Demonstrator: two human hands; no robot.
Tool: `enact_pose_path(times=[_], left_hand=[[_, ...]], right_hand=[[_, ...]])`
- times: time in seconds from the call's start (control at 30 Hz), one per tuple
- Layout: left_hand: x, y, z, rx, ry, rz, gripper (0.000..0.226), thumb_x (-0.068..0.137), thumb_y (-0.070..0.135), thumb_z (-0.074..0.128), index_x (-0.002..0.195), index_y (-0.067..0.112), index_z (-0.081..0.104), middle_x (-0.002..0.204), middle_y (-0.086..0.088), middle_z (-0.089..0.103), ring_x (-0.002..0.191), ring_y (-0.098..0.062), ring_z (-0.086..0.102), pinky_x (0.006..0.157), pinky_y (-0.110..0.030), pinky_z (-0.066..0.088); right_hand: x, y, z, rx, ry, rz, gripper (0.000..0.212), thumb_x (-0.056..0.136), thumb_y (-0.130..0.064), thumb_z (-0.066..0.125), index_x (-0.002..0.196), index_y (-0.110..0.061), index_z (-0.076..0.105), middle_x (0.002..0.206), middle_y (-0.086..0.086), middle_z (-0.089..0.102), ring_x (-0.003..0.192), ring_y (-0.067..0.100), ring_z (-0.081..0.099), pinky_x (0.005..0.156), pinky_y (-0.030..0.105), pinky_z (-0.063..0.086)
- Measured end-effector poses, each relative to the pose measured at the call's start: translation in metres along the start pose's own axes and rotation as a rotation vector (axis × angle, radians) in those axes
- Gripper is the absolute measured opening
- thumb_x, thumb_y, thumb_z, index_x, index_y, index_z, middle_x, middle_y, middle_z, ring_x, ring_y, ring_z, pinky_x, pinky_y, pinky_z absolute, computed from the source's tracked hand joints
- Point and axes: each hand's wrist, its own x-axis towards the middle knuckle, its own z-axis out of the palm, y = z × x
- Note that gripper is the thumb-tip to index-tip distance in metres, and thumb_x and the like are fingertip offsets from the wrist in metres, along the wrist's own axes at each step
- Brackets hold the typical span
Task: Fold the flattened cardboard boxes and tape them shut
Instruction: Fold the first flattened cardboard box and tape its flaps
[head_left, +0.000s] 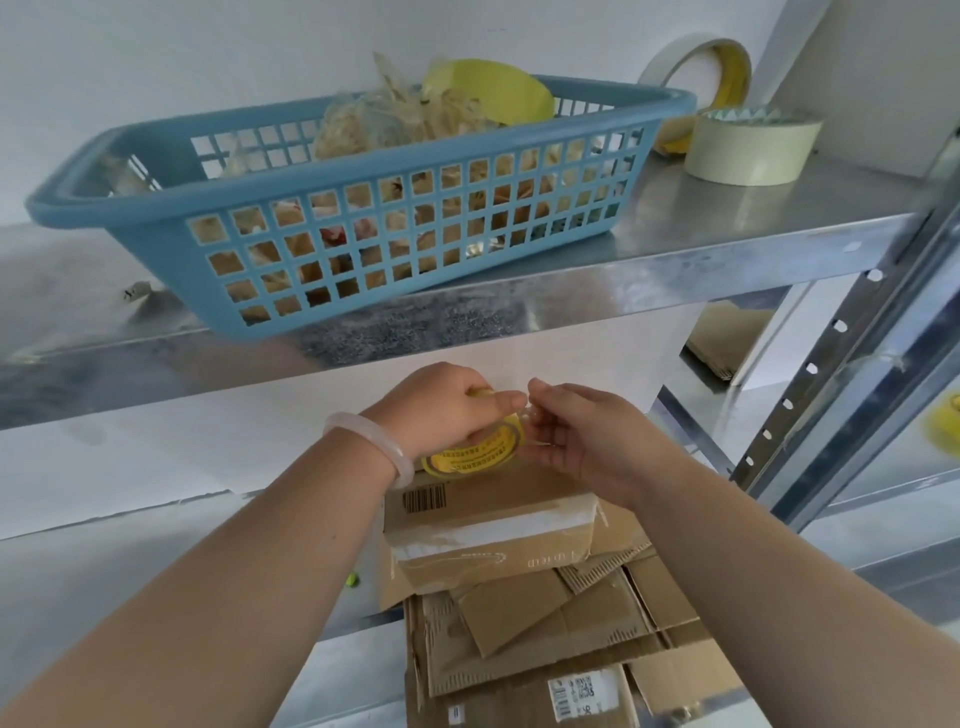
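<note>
Flattened cardboard (545, 639) lies nearest, an untidy overlapping stack of sheets on the lower shelf, cut off by the bottom edge of the view. Resting on its far end is one folded box (498, 519) with a barcode label, a clear strip already across one seam.

Just above that box both hands meet. The left hand (441, 410), a pale bangle on its wrist, has its fingers curled round a tape roll (478, 456) with a yellow printed core. The right hand (587, 441) has thumb and fingertips closed in a pinch on what appears to be the loose end (539, 439) of the clear tape.

Assessment: the step in hand is freeing a length of tape for this box. The next move calls for drawing the strip out straight, laying it along an open seam and pressing it down.

Beyond, on the upper metal shelf (727, 223), stand a blue basket (337, 171) of crumpled wrappers and two pale tape rolls (748, 150).

Not determinable: the tape's exact end, being transparent; which seams remain unsealed; the number of sheets in the stack.
</note>
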Motion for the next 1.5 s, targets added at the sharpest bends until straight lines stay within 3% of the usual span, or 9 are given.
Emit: enact_pose_path(times=[0.2,0.27,0.37,0.63,0.87,1.03,1.27,1.4,1.5], left_hand=[[-0.012,-0.011,0.003,-0.167,0.119,0.029,0.077,0.070,0.087,0.036,0.069,0.014,0.060,0.056,0.005,0.058,0.050,-0.001,0.051,0.055,-0.018,0.037],[-0.020,-0.027,0.005,-0.323,0.042,-0.011,0.057,0.079,0.077,0.044,0.078,0.026,0.069,0.067,0.005,0.066,0.067,-0.005,0.062,0.073,-0.029,0.049],[-0.031,-0.044,0.007,-0.452,-0.005,-0.007,0.040,0.083,0.064,0.051,0.077,0.031,0.072,0.074,0.003,0.069,0.087,-0.020,0.066,0.096,-0.048,0.047],[-0.025,-0.038,0.001,-0.279,0.152,0.052,0.042,0.076,0.062,0.054,0.075,0.023,0.068,0.054,0.013,0.057,0.053,0.001,0.052,0.054,-0.012,0.041],[-0.007,-0.025,0.010,-0.150,0.146,0.043,0.029,0.078,0.062,0.065,0.070,0.034,0.067,0.059,0.017,0.061,0.055,0.004,0.055,0.048,-0.010,0.039],[-0.003,-0.013,0.014,-0.126,0.177,0.024,0.057,0.064,0.081,0.056,0.072,0.026,0.066,0.058,0.008,0.057,0.052,0.000,0.051,0.046,-0.012,0.037],[-0.019,-0.038,0.012,-0.346,0.107,0.023,0.032,0.092,0.051,0.048,0.065,0.038,0.058,0.064,0.012,0.058,0.072,-0.008,0.058,0.076,-0.037,0.045],[-0.019,-0.035,0.010,-0.281,0.187,0.108,0.026,0.079,0.061,0.054,0.079,0.037,0.064,0.062,0.014,0.059,0.060,0.001,0.054,0.060,-0.014,0.042],[-0.018,-0.033,0.008,-0.206,0.230,0.121,0.031,0.075,0.066,0.055,0.086,0.040,0.065,0.072,0.017,0.064,0.066,0.000,0.058,0.059,-0.012,0.041]], right_hand=[[0.011,0.012,-0.003,-0.098,0.078,0.023,0.015,0.091,-0.019,0.069,0.088,-0.005,0.062,0.084,0.013,0.066,0.079,0.018,0.068,0.071,0.026,0.058],[0.013,0.014,-0.007,-0.115,0.141,0.014,0.016,0.091,-0.018,0.069,0.088,-0.005,0.061,0.086,0.014,0.069,0.080,0.019,0.071,0.072,0.028,0.059],[0.013,0.014,-0.011,-0.143,0.179,0.003,0.017,0.091,-0.015,0.070,0.091,-0.001,0.059,0.084,0.016,0.074,0.081,0.021,0.074,0.068,0.026,0.059],[0.012,0.014,-0.011,-0.213,0.236,-0.072,0.012,0.094,-0.008,0.063,0.091,0.000,0.055,0.075,0.014,0.072,0.071,0.021,0.074,0.062,0.028,0.059],[0.008,0.009,-0.036,-0.141,0.387,-0.136,0.012,0.094,-0.013,0.062,0.091,-0.003,0.055,0.064,0.005,0.066,0.061,0.014,0.067,0.067,0.038,0.061],[0.005,0.017,-0.039,0.097,0.401,-0.060,0.007,0.095,-0.009,0.060,0.094,-0.002,0.056,0.065,0.007,0.062,0.055,0.013,0.062,0.072,0.042,0.061],[0.006,0.018,-0.042,0.047,0.396,-0.048,0.008,0.095,-0.006,0.060,0.094,0.000,0.054,0.071,0.012,0.060,0.057,0.016,0.061,0.073,0.041,0.062],[0.007,0.020,-0.045,0.036,0.385,-0.051,0.010,0.094,-0.007,0.062,0.096,0.001,0.055,0.075,0.014,0.061,0.057,0.016,0.065,0.068,0.035,0.061],[0.007,0.021,-0.047,0.047,0.377,-0.030,0.010,0.095,-0.007,0.062,0.097,0.000,0.056,0.074,0.013,0.062,0.056,0.015,0.066,0.070,0.037,0.061]])
